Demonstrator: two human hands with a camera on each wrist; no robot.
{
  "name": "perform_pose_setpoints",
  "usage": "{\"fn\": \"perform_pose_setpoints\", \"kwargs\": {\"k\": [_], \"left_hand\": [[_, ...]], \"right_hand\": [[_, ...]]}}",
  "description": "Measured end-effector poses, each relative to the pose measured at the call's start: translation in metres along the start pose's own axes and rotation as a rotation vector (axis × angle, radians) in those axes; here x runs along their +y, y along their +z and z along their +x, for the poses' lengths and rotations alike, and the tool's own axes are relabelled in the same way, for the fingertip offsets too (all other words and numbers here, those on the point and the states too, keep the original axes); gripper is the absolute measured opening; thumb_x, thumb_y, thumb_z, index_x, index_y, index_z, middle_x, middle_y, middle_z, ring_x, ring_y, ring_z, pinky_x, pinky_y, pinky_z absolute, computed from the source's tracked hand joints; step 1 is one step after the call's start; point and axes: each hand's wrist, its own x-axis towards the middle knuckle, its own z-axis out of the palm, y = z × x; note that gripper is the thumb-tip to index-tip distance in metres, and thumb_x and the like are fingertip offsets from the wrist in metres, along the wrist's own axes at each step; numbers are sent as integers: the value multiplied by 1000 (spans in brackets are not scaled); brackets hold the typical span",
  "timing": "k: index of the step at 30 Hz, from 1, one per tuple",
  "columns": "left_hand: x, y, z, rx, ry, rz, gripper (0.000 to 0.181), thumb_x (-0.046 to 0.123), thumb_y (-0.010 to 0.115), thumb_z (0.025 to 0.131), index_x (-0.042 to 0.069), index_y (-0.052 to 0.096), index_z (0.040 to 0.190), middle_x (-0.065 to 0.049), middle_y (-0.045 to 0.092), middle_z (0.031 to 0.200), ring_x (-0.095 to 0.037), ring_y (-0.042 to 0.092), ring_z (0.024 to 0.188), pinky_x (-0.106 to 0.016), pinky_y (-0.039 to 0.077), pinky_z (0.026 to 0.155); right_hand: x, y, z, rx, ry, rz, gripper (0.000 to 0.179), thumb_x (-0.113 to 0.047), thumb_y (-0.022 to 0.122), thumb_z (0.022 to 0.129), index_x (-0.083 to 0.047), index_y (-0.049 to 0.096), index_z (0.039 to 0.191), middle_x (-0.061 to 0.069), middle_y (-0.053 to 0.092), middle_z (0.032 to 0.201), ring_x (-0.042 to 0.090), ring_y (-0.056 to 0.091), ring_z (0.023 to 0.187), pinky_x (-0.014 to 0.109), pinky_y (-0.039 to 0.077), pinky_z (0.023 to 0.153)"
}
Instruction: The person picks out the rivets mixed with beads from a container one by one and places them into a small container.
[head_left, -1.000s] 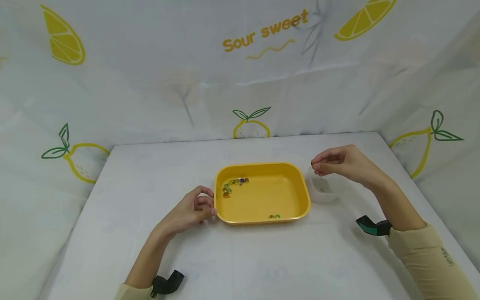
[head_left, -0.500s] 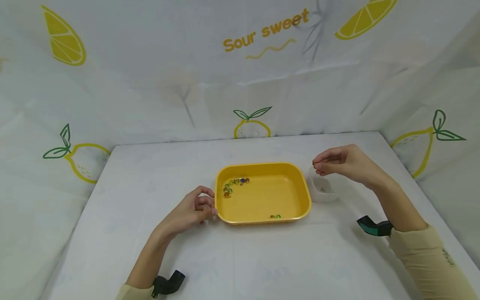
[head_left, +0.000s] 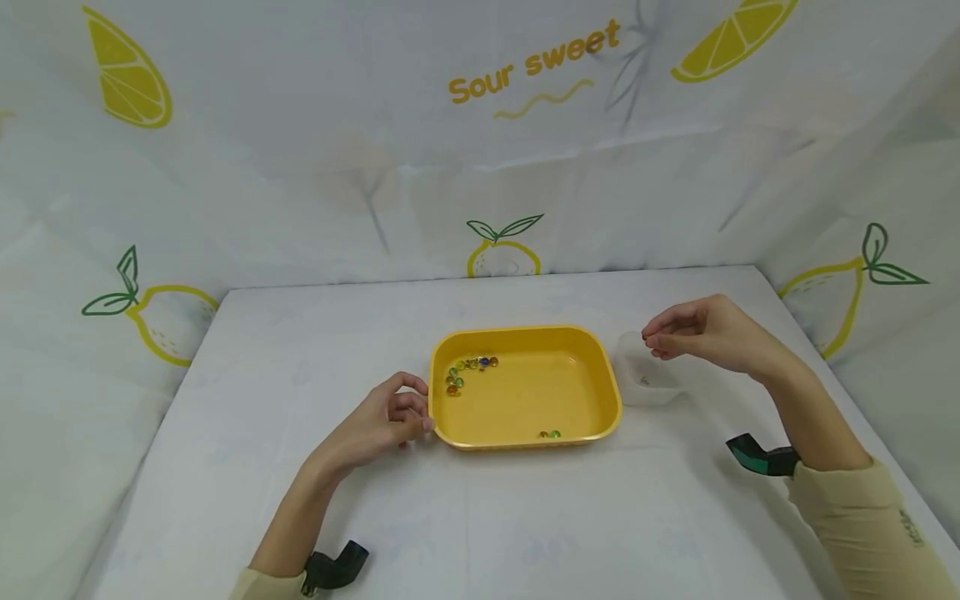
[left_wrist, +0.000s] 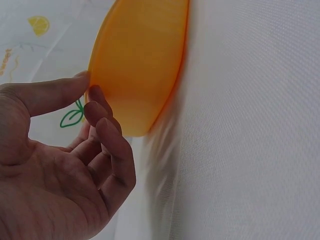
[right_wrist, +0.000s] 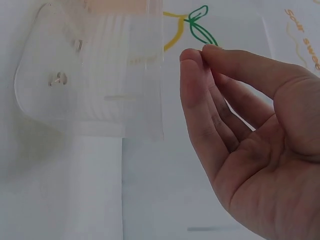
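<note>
A yellow tray (head_left: 525,396) lies on the white cloth, with several amber, green and blue glass marbles (head_left: 459,382) inside, most along its left end. My left hand (head_left: 378,421) pinches the tray's left rim; the left wrist view has the thumb on the rim and curled fingers against the outer wall. Above a clear plastic box (head_left: 628,390) is my right hand (head_left: 712,335), pinching a small brown marble (head_left: 644,337) between thumb and index fingertip. The fingertips hide most of that marble in the right wrist view. Small items (right_wrist: 59,79) show through the box wall.
The clear box stands against the tray's right side. Two marbles (head_left: 550,434) lie by the tray's front wall. A lemon-printed curtain (head_left: 315,183) hangs behind and beside the table. Each wrist wears a black camera mount (head_left: 761,457).
My right hand has moved slightly right and toward me, still pinching the small marble. The left hand and the tray have stayed in place.
</note>
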Motion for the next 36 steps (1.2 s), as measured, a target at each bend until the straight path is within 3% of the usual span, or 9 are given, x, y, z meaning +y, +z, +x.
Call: {"fn": "perform_pose_setpoints", "kwargs": {"k": [5,17,36], "left_hand": [[0,1,0,6,-6,-1,40,5,60,98,6,47,136,-6,70,101,-26,65,89,-30,54,72],[-1,1,-1,12,-9,5,40,5,61,98,6,48,136,-7,70,100,-25,65,89,-30,55,72],[-1,0,-1,4,1,-1,40,5,61,99,6,47,136,-6,70,100,-26,63,88,-30,53,70]], "right_hand": [[3,-1,1,-25,4,-60,23,-14,73,103,1,77,121,15,82,111,15,80,89,24,64,84],[5,0,1,-94,-8,-78,21,-11,74,101,4,77,116,15,81,103,21,79,86,30,67,82],[-3,2,4,-103,-3,-106,23,-12,75,102,5,76,118,14,81,104,21,79,86,32,67,83]]}}
